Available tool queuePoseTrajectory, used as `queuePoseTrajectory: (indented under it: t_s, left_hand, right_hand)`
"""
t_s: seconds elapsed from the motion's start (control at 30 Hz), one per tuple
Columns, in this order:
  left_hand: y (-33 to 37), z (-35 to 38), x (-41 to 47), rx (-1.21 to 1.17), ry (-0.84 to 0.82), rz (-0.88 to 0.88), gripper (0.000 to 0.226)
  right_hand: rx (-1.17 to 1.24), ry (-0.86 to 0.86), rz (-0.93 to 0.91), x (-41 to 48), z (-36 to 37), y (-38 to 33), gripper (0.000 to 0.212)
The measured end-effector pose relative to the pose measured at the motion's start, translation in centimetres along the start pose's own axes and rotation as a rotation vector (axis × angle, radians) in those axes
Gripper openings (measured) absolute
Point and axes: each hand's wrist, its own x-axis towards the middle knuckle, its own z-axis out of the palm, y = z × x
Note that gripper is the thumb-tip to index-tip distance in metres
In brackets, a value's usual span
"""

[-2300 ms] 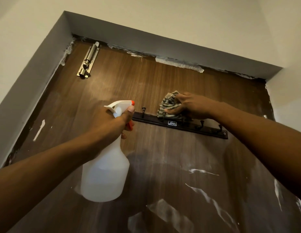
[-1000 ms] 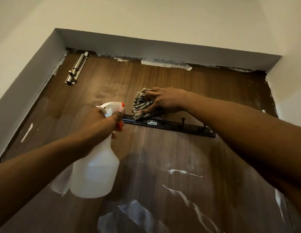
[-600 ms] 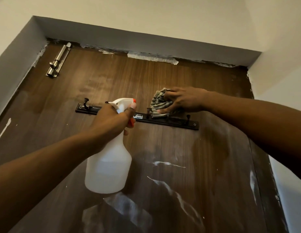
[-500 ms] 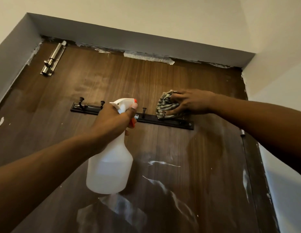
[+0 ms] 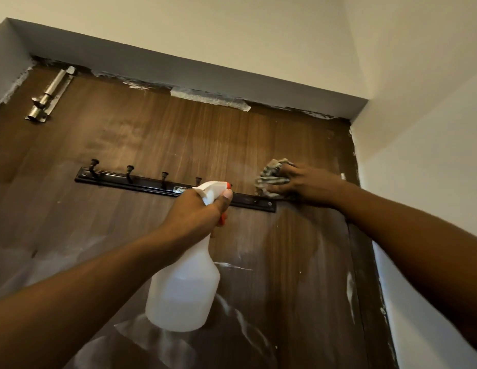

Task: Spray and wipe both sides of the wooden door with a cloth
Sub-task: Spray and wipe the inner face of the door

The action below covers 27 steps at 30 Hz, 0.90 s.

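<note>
Two hands work the upper zone of the wooden door point(image 5: 179, 134). Your right hand point(image 5: 306, 182) presses the striped cloth point(image 5: 270, 176) against the wood, fingers point(image 5: 280, 187) spread over the wad, just above the right end of the hook rail point(image 5: 147, 184) & near the door's right edge. Your left hand point(image 5: 194, 215) grips the neck of the spray bottle point(image 5: 183, 291), fingers curled round it, thumb up beside the spray head; whether a finger sits on the red trigger can't be told.

Step in hand, by judgement: wiping the top-right section. Procedure:
1. Apply even palm pressure; flatten the bunched cloth where poss. for a wider band.
2. Stroke w/ the grain, overlapping passes, from the lintel point(image 5: 205, 73) down.
3. Work round each hook; don't snag the cloth.
4. Spray short bursts ahead of the cloth, not onto your right hand.
5. White smears point(image 5: 233, 265) lower down prob. need more liquid & a 2nd pass.

The door's other side isn't in view; its state can't be judged.
</note>
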Motion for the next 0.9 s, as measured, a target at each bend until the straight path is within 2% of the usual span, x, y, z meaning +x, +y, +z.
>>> queuePoseTrajectory:
  t_s: [0.17,0.3,0.33,0.37,0.4,0.43,0.53,0.63,0.77,0.9]
  left_hand:
    - [0.4,1.6,-0.1,-0.005,0.011,-0.006,0.034]
    - [0.4,2.4,-0.1,0.007,0.03,0.013,0.04]
    - [0.5,2.4,0.0,0.004,0.036,0.009,0.039]
    - [0.5,2.6,0.1,0.0,0.036,0.005,0.039]
    - [0.5,2.8,0.3,-0.008,0.032,0.004,0.038]
    - [0.5,3.2,0.5,-0.014,0.028,0.007,0.037]
    - [0.8,4.7,0.8,-0.034,0.018,0.026,0.027]
    - [0.9,6.3,0.5,-0.064,-0.006,0.042,0.026]
    - [0.8,7.9,-0.3,-0.053,-0.064,-0.005,0.034]
    - [0.3,7.9,-1.5,-0.046,-0.084,-0.038,0.036]
  right_hand:
    - [0.093,0.107,0.091,4.8,-2.3,-2.1,0.067]
    - [0.19,0.117,0.104,8.8,-5.0,-2.9,0.057]
    - [0.298,0.09,0.128,9.8,-5.7,-3.4,0.068]
    - [0.394,0.101,0.122,10.6,-5.9,-3.9,0.092]
    - [0.479,0.117,0.134,10.8,-5.8,-4.2,0.108]
    - [0.545,0.148,0.137,10.5,-5.3,-4.2,0.106]
    - [0.703,0.17,0.138,6.8,-2.7,-2.5,0.041]
    - [0.68,0.216,0.216,1.7,1.6,-0.6,0.054]
    - [0.728,0.437,0.517,-4.9,8.6,-0.1,0.038]
    - [0.621,0.331,0.71,-4.8,9.8,-0.5,0.048]
